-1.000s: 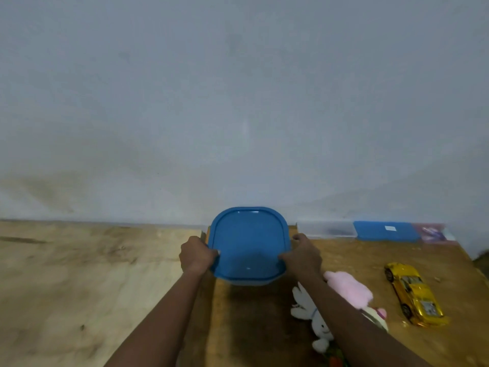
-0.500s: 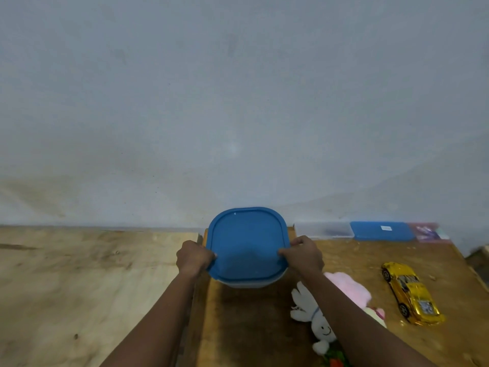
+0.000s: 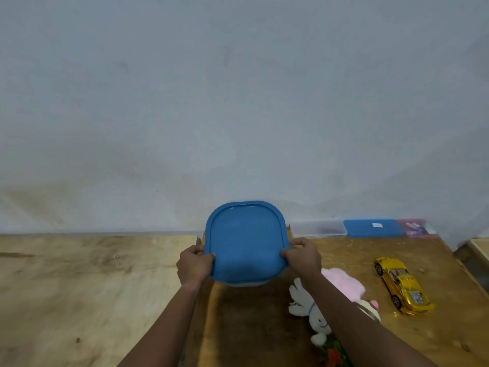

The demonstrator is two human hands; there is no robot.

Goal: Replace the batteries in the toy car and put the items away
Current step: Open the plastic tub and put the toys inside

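A square container with a blue lid [image 3: 244, 241] is held above the brown table [image 3: 264, 327] near the wall. My left hand [image 3: 194, 266] grips its left edge and my right hand [image 3: 304, 256] grips its right edge, thumbs on the lid. A pale base shows under the lid's near edge. What is inside is hidden. The yellow toy car [image 3: 402, 286] lies on the table to the right, nose toward me, apart from both hands.
A white plush rabbit [image 3: 311, 311] and a pink plush toy [image 3: 341, 282] lie under my right forearm. Against the wall stand a clear flat box [image 3: 317, 228], a blue-lidded box [image 3: 373, 227] and a pink packet [image 3: 412, 226]. A paler wooden table [image 3: 79, 287] adjoins on the left.
Both hands have lifted the blue-lidded container slightly and tilted its lid toward me. The car and plush toys have not moved.
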